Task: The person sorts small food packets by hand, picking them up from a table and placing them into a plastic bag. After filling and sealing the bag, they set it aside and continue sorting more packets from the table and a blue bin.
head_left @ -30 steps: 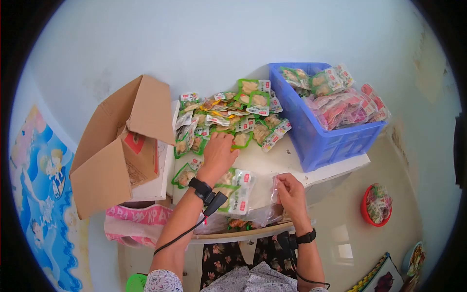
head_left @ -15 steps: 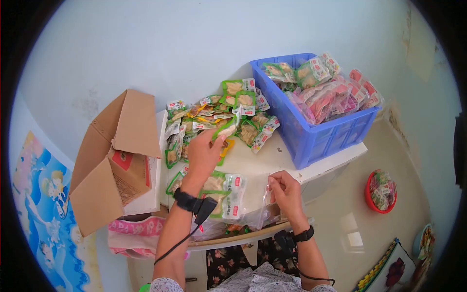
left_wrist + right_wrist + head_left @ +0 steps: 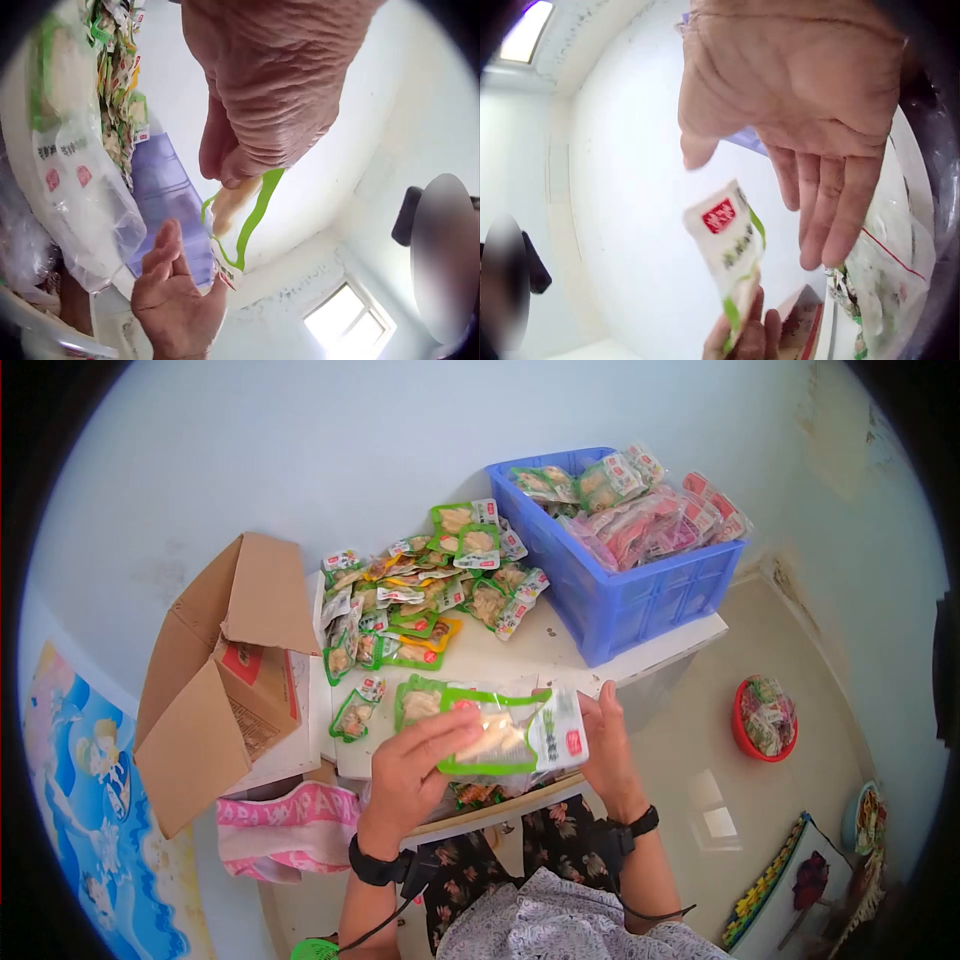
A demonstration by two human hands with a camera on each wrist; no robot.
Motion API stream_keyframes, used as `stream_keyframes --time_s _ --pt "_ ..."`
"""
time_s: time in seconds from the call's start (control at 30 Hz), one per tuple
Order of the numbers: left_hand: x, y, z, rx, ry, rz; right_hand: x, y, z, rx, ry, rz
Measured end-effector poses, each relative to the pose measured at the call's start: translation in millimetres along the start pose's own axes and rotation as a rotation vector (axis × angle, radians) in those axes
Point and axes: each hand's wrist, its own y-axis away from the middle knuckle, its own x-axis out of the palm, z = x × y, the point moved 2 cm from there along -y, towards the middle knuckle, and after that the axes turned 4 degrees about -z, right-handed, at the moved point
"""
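My left hand (image 3: pixel 405 775) pinches a green-edged food pouch (image 3: pixel 500 740) by one end and holds it up over the front of the table. The pouch has a clear window with pale pieces inside and a white end with a red label. Beside that white end is my right hand (image 3: pixel 608 755), its fingers straight and the palm facing the pouch; in the right wrist view the fingers (image 3: pixel 829 195) grip nothing. Below the hands lies a clear zip bag (image 3: pixel 116 225) with similar pouches in it, mostly hidden by the held pouch in the head view.
A heap of small pouches (image 3: pixel 410 595) covers the back of the table, and one pouch (image 3: pixel 355 712) lies nearer. At the right stands a blue crate (image 3: pixel 660 605) of bagged packs, at the left an open carton (image 3: pixel 185 745). A red basket (image 3: pixel 740 730) is on the floor.
My left hand has picked a pouch from the heap and brought it toward me, to the right hand. The right hand has let go of the zip bag's edge and straightened its fingers.
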Motion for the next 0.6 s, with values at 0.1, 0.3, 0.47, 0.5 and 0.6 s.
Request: stream_keyframes --time_s 0.1,0.3,0.47,0.5,0.6 --pt "0.3 10.7 -7.4 0.068 -0.071 0.042 -6.3 3.9 -1.4 0.030 0.114 0.073" --pt "15.9 31.2 1.6 -0.128 0.135 -0.056 -7.3 20.8 -5.4 0.034 0.025 0.139" --pt "34.6 46.1 1.5 -0.392 0.095 -0.206 -45.1 19.2 -0.2 -0.127 0.000 0.016" --pt "35.7 49.9 3.8 -0.431 0.083 -0.271 -51.5 22.8 7.4 -0.149 0.016 -0.023" --pt "38.7 40.2 -7.1 -0.454 -0.043 -0.229 -65.7 34.9 29.4 -0.192 0.046 -0.133"
